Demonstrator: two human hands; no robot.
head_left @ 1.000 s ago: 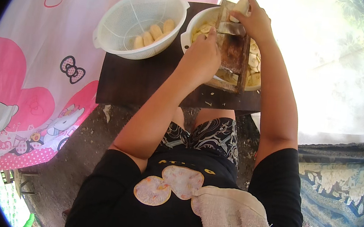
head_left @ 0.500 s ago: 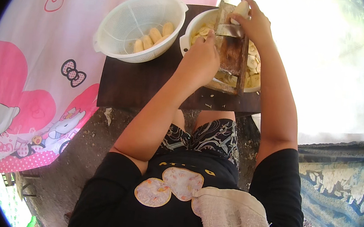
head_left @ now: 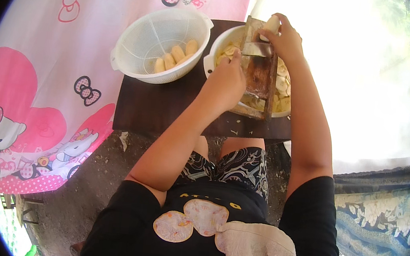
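My right hand (head_left: pixel 288 40) grips a peeled banana (head_left: pixel 270 27) at the far end of a wooden slicer (head_left: pixel 258 78), just beyond its metal blade (head_left: pixel 257 49). Closed around the slicer's left edge is my left hand (head_left: pixel 226 81), its fingertips partly hidden. The slicer rests across a white basin (head_left: pixel 209 63), over many pale yellow banana slices (head_left: pixel 282 84). Left of the basin, a white mesh colander (head_left: pixel 129 51) holds several whole peeled bananas (head_left: pixel 177 54).
Both containers stand on a dark wooden table (head_left: pixel 159 106), with small scraps near its front edge. A pink patterned sheet (head_left: pixel 51 77) hangs at the left, and a bright white sheet (head_left: pixel 370 96) at the right. A beige towel (head_left: pixel 259 253) lies over my black shirt.
The whole scene sits slightly lower in the picture, as the view has tilted. Both hands keep their hold, and the banana remains at the slicer's far end.
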